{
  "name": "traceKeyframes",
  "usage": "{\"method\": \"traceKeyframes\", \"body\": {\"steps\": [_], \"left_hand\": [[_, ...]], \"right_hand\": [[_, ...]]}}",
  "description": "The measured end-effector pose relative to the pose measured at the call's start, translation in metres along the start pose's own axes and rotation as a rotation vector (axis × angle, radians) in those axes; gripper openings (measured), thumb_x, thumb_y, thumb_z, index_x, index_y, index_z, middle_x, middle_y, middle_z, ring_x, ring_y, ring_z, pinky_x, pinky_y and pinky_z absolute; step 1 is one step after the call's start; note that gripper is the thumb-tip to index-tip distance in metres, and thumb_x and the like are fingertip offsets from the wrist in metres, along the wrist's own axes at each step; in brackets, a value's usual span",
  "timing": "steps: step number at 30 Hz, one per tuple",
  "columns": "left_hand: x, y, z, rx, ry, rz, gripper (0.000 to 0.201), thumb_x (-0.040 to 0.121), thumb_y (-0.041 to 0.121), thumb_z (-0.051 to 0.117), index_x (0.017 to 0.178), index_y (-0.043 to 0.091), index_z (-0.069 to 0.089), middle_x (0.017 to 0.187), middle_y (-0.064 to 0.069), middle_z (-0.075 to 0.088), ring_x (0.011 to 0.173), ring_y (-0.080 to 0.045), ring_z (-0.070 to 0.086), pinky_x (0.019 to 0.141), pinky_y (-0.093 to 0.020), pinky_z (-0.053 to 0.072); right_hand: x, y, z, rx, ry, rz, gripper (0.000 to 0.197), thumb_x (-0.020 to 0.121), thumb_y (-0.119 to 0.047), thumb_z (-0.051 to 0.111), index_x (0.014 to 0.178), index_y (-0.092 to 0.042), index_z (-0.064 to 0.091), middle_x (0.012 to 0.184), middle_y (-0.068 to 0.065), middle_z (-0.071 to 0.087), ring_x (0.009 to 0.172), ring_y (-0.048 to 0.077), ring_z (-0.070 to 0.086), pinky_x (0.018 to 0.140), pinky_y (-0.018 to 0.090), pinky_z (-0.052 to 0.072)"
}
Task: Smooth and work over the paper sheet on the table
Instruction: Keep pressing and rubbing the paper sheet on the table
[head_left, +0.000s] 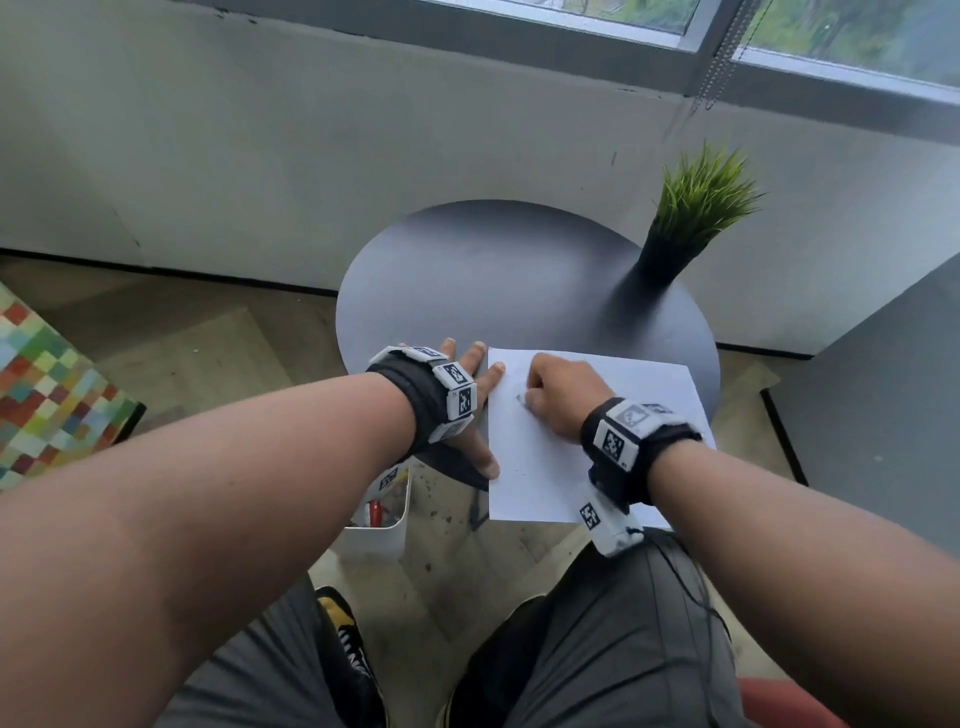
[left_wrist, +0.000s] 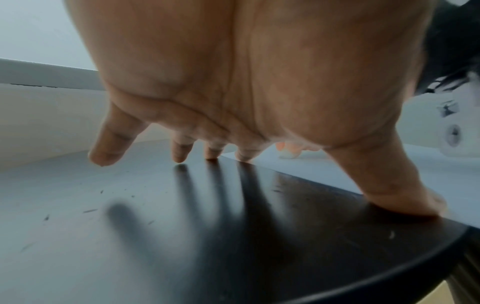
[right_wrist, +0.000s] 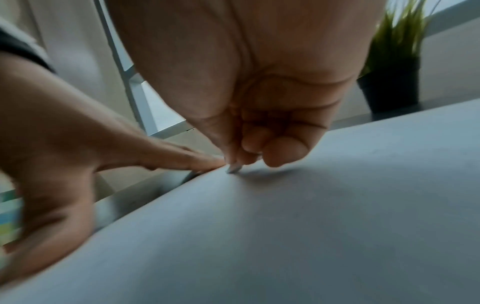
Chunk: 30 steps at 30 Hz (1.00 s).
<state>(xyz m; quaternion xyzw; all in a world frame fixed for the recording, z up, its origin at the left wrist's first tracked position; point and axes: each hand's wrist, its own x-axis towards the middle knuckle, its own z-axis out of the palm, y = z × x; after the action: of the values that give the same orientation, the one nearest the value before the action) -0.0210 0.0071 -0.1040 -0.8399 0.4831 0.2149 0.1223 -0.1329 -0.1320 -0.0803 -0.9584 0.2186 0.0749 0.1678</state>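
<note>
Head view: potted plant (head_left: 691, 218) beyond paper sheet (head_left: 550, 467); left hand (head_left: 475, 410) fingers spread on its edge, right hand (head_left: 563, 397) fingers pinching a small object, too blurred to identify.

Small pale object (right_wrist: 234, 169) pinched in right hand (right_wrist: 259, 115) too blurred to identify; faint mark (head_left: 520, 399) on paper sheet (head_left: 545, 467) illegible; bin (head_left: 382, 512) contents partly hidden behind left hand (head_left: 467, 410).
</note>
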Motion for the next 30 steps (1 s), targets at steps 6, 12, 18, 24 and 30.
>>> {"method": "traceKeyframes", "body": {"steps": [6,12,18,24,30], "left_hand": [[-0.004,0.002,-0.008,0.016,-0.030,-0.014,0.155,0.028,0.100,0.048,0.157,0.038,-0.010,0.168,0.005,-0.015,0.154,-0.039,-0.009,0.115,-0.073,0.012],[-0.010,0.008,-0.024,0.042,0.003,0.044,0.125,0.066,0.077,0.071,0.160,0.030,0.005,0.169,0.002,-0.011,0.155,-0.032,-0.004,0.114,-0.075,0.012],[-0.019,0.008,-0.002,0.013,-0.002,0.107,0.127,0.067,0.085,0.064,0.161,0.029,0.000,0.169,0.009,-0.011,0.154,-0.026,-0.005,0.113,-0.074,0.012],[-0.018,0.005,-0.006,0.050,-0.010,0.119,0.130,0.065,0.088,0.063,0.161,0.031,-0.004,0.169,0.009,-0.012,0.155,-0.032,-0.008,0.113,-0.075,0.008],[-0.016,0.007,-0.013,0.106,-0.024,0.106,0.131,0.064,0.087,0.065,0.161,0.029,-0.001,0.169,0.007,-0.013,0.155,-0.032,-0.012,0.114,-0.075,0.006]], "right_hand": [[-0.015,-0.013,0.011,0.011,-0.138,-0.151,0.009,0.086,-0.025,0.058,0.092,-0.019,0.059,0.099,0.004,0.068,0.087,0.024,0.058,0.075,0.031,0.046],[0.004,0.032,0.000,0.168,0.034,0.194,0.015,0.089,-0.031,0.062,0.094,-0.017,0.060,0.092,-0.001,0.060,0.096,0.024,0.057,0.075,0.029,0.039],[-0.005,0.015,0.003,0.105,0.039,0.064,0.011,0.090,-0.028,0.057,0.095,-0.018,0.059,0.098,0.002,0.064,0.095,0.025,0.058,0.074,0.029,0.040],[-0.028,-0.004,0.000,-0.056,-0.247,-0.258,0.010,0.088,-0.023,0.058,0.096,-0.019,0.062,0.090,-0.005,0.060,0.087,0.019,0.055,0.075,0.029,0.042],[-0.018,0.005,0.007,-0.052,-0.020,-0.047,0.016,0.091,-0.027,0.051,0.102,-0.017,0.057,0.103,0.010,0.066,0.096,0.032,0.059,0.080,0.037,0.048]]}}
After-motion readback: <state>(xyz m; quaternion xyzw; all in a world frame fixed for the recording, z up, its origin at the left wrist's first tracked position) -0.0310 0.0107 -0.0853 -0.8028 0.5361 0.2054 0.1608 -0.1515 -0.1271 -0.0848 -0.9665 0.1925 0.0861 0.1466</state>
